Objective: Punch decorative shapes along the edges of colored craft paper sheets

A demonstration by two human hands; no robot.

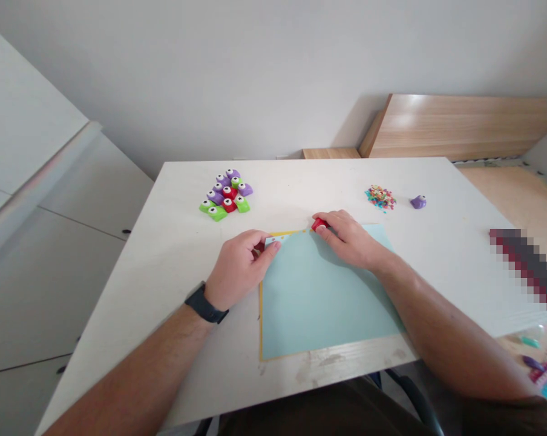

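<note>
A light blue sheet of paper (328, 297) lies on top of a yellow sheet (261, 321), which shows as a thin border at the left and far edges. My left hand (244, 263) pinches the far left corner of the blue sheet, thumb on top. Small punched holes run along the far edge near that thumb. Around a red craft punch (319, 224) at the far edge of the sheet, the fingers of my right hand (350, 242) are closed. How far the paper sits inside the punch is hidden.
Several purple, green and red craft punches (228, 192) cluster at the back left of the white table (296, 194). A pile of colourful paper cut-outs (381, 197) and a lone purple punch (419, 202) are at the back right. A blurred dark object (532, 266) lies along the right edge.
</note>
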